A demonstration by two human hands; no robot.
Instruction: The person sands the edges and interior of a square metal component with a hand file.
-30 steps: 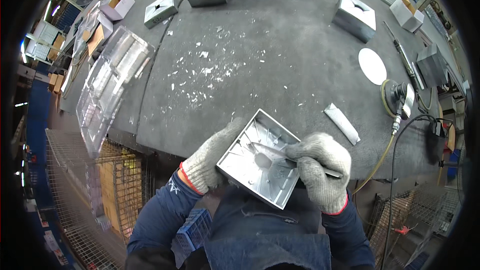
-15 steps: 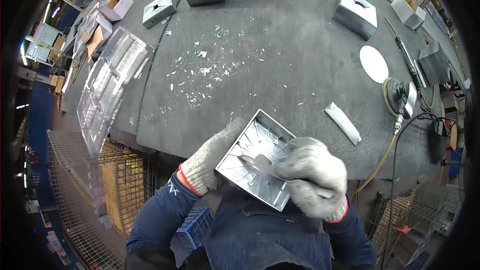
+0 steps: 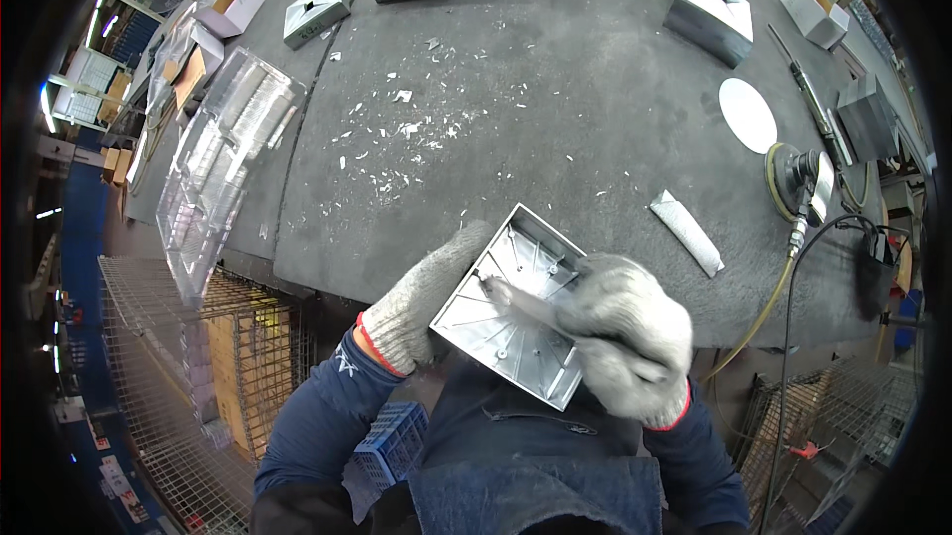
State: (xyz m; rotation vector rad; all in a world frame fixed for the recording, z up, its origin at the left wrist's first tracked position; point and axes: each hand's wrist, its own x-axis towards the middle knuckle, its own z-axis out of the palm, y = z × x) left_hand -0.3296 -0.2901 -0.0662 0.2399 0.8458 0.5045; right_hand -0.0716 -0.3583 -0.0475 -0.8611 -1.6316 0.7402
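My left hand [image 3: 424, 299], in a knitted grey glove with a red cuff, grips the left side of a shallow silver metal casting [image 3: 506, 345]. The casting is tilted in front of my apron, open side up, showing ribs and small posts inside. My right hand [image 3: 635, 342], gloved alike, is closed around a flat-bladed scraper [image 3: 531, 307]. Its blade reaches into the casting, the tip near the inner left wall. The blade and right glove are smeared by motion, and the handle is hidden in the fist.
White scraps [image 3: 412, 138] litter the dark worktable [image 3: 555, 99]. On the right lie a rolled white cloth [image 3: 687, 233], a white disc [image 3: 748, 117] and a hose-fed sander [image 3: 793, 183]. A clear plastic tray [image 3: 223, 168] stands left; metal blocks [image 3: 709, 14] sit at the back.
The scraper's tip has shifted inside the casting, towards its upper left wall. My right hand has moved slightly up with it. My left hand keeps its grip on the casting.
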